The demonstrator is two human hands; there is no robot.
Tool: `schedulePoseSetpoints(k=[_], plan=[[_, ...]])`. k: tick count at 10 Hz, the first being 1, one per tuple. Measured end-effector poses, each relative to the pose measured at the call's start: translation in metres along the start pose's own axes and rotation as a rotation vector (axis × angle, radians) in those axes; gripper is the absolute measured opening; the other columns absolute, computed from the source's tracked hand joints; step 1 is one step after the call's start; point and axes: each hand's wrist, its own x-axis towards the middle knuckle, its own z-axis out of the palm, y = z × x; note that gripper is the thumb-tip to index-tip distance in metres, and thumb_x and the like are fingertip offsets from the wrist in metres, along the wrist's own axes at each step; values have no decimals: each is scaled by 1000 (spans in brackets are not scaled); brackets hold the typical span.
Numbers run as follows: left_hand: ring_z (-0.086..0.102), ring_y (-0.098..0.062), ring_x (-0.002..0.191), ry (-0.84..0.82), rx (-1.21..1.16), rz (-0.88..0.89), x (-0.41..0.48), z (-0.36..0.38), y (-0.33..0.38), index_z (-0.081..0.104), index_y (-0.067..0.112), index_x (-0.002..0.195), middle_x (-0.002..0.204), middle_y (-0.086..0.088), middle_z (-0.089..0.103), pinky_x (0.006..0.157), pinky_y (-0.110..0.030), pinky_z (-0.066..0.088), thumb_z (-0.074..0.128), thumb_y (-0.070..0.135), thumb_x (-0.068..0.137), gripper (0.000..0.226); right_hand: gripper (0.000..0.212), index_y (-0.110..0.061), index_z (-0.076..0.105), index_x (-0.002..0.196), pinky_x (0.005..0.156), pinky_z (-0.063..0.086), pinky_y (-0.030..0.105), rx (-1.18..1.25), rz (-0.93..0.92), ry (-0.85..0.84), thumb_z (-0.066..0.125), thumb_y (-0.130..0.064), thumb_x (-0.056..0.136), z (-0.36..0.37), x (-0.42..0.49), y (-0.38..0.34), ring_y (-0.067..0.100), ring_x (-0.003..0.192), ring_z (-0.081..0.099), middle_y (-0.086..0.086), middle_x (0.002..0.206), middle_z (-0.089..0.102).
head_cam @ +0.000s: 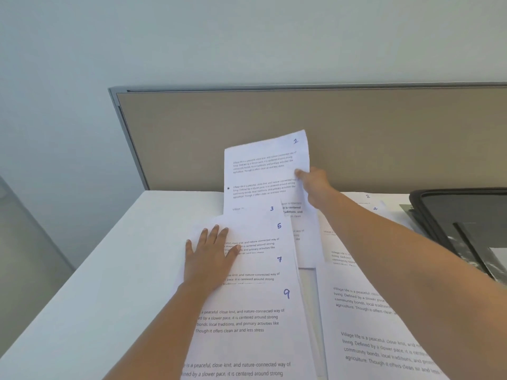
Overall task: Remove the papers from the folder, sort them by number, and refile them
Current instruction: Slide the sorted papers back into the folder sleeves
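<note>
My left hand (210,255) lies flat, fingers spread, on the fanned sheets (255,297) numbered 3 to 9. My right hand (314,186) pinches sheet 1 (263,171), raised beyond it; other sheets (356,297) lie under my right forearm, the folder (466,212) farther right.

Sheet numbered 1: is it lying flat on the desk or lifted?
Lifted: the right hand pinches the sheet numbered 1 at its right edge, its top raised before the partition.
</note>
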Motion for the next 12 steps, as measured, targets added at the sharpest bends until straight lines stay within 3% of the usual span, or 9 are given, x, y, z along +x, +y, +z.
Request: schedulePoseSetpoints(k=[2,4,5,8,9,11,12], plan=[[-2,-13,146,-7,13,-6,-1,0,-1,10,28,150,159,9,1,117,-45,1,20,52,98,58,25,2,55,117,88,47,37,167,-115,64,50,-12,97,-8,-4,-21,20,90,54,13,110,62],[-2,-13,146,-33,3,-17,1,-4,2,10,28,150,159,9,0,117,-46,2,21,51,99,58,6,-13,54,95,68,50,26,350,-195,98,49,-14,98,-20,-12,-32,11,72,56,-6,82,59],[-2,-13,146,-46,10,-27,-1,-5,4,9,28,150,159,9,0,116,-47,2,20,50,99,57,16,-19,54,83,79,50,34,424,-243,113,50,-14,97,-27,-18,-42,14,77,58,-5,84,61],[-1,-16,146,-8,-60,-20,-3,-39,38,11,26,150,159,4,3,116,-49,5,21,47,100,55,9,-15,57,89,72,55,29,498,-327,37,51,-15,97,-59,-45,-72,15,79,63,0,90,64],[2,-15,146,25,-194,-21,-8,-57,55,15,24,150,159,3,7,115,-49,9,25,46,100,55,15,-5,57,106,77,55,33,515,-377,-11,53,-16,96,-74,-58,-83,23,89,64,8,99,66],[20,-20,142,134,-475,63,-25,-108,92,26,15,146,154,-3,24,113,-42,23,40,39,98,55,8,-11,60,97,64,56,25,522,-413,-60,53,-15,95,-114,-95,-115,11,73,68,-1,88,69],[24,-22,141,205,-684,53,-42,-136,118,26,13,147,154,-5,23,112,-35,21,48,32,97,58,15,-8,59,107,63,55,23,477,-384,-46,52,-16,96,-140,-117,-125,12,76,66,1,92,67]])
